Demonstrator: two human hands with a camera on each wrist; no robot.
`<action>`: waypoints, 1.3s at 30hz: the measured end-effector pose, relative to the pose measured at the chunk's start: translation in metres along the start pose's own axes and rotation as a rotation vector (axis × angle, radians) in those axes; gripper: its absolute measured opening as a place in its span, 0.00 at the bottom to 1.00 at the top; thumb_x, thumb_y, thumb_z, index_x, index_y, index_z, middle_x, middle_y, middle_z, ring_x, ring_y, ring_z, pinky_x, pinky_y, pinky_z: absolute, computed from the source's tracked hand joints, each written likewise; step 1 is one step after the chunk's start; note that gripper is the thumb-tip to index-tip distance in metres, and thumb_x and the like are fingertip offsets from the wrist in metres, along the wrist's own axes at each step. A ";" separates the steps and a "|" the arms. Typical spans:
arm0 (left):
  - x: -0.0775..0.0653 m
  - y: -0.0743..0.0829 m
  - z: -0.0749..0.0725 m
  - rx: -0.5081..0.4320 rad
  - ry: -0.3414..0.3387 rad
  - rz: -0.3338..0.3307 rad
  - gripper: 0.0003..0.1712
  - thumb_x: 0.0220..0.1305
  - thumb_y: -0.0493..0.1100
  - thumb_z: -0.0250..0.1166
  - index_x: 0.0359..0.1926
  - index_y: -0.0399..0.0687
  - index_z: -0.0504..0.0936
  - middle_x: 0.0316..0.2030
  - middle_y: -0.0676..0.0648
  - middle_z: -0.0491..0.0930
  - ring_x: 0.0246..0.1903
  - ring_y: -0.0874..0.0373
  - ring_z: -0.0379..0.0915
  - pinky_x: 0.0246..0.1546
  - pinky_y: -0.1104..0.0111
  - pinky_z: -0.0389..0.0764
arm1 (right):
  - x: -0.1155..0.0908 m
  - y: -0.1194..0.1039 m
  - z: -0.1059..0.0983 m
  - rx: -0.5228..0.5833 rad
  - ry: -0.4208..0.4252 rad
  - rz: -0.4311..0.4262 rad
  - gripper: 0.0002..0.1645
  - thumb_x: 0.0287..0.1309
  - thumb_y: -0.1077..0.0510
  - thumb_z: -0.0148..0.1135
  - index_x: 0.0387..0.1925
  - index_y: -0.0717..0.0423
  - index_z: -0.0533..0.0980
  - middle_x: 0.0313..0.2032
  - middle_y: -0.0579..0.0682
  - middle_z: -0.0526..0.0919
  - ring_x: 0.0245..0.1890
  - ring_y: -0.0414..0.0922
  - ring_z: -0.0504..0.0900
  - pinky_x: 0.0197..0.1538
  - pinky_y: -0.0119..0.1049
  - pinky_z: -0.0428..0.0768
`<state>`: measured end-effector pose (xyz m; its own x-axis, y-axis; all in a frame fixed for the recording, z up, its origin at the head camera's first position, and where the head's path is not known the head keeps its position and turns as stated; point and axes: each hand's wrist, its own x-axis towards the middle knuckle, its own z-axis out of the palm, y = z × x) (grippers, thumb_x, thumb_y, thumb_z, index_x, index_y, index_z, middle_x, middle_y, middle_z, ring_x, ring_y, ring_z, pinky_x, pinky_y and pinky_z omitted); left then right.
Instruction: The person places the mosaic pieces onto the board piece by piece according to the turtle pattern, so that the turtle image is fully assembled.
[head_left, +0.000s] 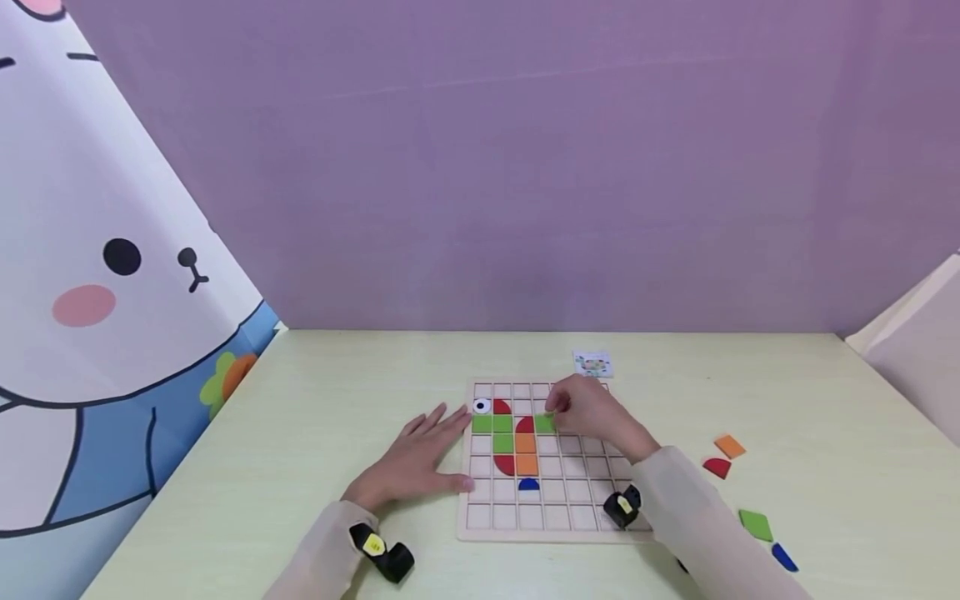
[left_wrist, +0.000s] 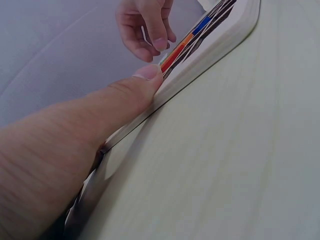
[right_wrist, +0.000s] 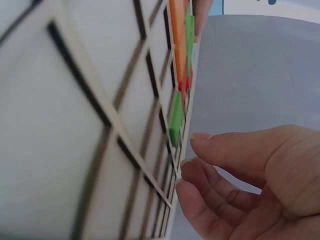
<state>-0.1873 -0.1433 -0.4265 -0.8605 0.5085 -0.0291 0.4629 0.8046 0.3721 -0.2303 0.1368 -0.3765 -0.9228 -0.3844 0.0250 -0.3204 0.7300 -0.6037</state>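
Note:
A white grid board (head_left: 498, 517) lies flat on the table with coloured tiles in some of its squares. My left hand (head_left: 412, 462) rests along the board's left edge, fingers spread; the thumb (left_wrist: 120, 102) touches the frame. Over the upper middle of the grid is my right hand (head_left: 588, 408), loosely curled. The right wrist view shows a gap between its thumb (right_wrist: 235, 150) and fingertips, with nothing between them. Just beside these fingers, a green tile (right_wrist: 175, 119) sits in a square. A round eye tile (head_left: 482, 406), orange tiles (head_left: 527, 454) and a blue half-round tile (head_left: 528, 484) also lie on the grid.
Right of the board lie a loose orange tile (head_left: 730, 446), a red tile (head_left: 717, 467), a green tile (head_left: 755, 525) and a blue tile (head_left: 784, 557). Behind the board is a small picture card (head_left: 592, 364). A purple backdrop (head_left: 525, 208) stands behind the table.

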 end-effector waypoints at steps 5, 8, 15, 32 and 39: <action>0.000 -0.002 0.001 0.002 0.005 0.006 0.54 0.55 0.75 0.55 0.75 0.56 0.49 0.75 0.54 0.45 0.75 0.48 0.33 0.73 0.48 0.40 | -0.007 0.002 -0.010 -0.040 0.007 0.009 0.08 0.50 0.70 0.64 0.33 0.60 0.81 0.29 0.48 0.81 0.29 0.42 0.73 0.36 0.35 0.77; -0.001 -0.002 0.001 0.003 0.003 0.001 0.54 0.55 0.75 0.55 0.75 0.56 0.49 0.75 0.54 0.45 0.75 0.48 0.33 0.73 0.48 0.40 | -0.012 0.005 -0.016 -0.070 0.013 0.021 0.08 0.49 0.70 0.64 0.33 0.60 0.81 0.30 0.48 0.81 0.30 0.42 0.74 0.37 0.36 0.78; 0.000 -0.001 0.000 0.001 -0.003 0.001 0.54 0.55 0.75 0.55 0.75 0.57 0.48 0.75 0.54 0.45 0.75 0.48 0.32 0.73 0.48 0.40 | -0.027 0.015 -0.030 -0.097 0.014 0.025 0.09 0.49 0.72 0.64 0.34 0.61 0.81 0.32 0.51 0.82 0.31 0.43 0.75 0.34 0.35 0.77; -0.001 0.001 -0.001 -0.011 0.001 0.003 0.54 0.55 0.74 0.56 0.75 0.56 0.48 0.75 0.54 0.45 0.75 0.48 0.33 0.73 0.48 0.40 | -0.060 0.055 -0.065 -0.135 0.038 0.032 0.09 0.49 0.70 0.65 0.35 0.62 0.80 0.32 0.52 0.82 0.31 0.45 0.75 0.33 0.36 0.77; -0.001 0.003 -0.003 -0.022 -0.002 -0.001 0.54 0.55 0.74 0.57 0.75 0.55 0.49 0.75 0.54 0.46 0.75 0.47 0.33 0.73 0.48 0.40 | -0.073 0.076 -0.078 -0.172 0.053 0.059 0.10 0.48 0.70 0.66 0.36 0.63 0.80 0.32 0.53 0.82 0.31 0.46 0.77 0.34 0.39 0.79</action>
<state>-0.1856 -0.1423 -0.4229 -0.8606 0.5084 -0.0311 0.4572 0.7980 0.3926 -0.2040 0.2645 -0.3625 -0.9496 -0.3110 0.0383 -0.2931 0.8380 -0.4603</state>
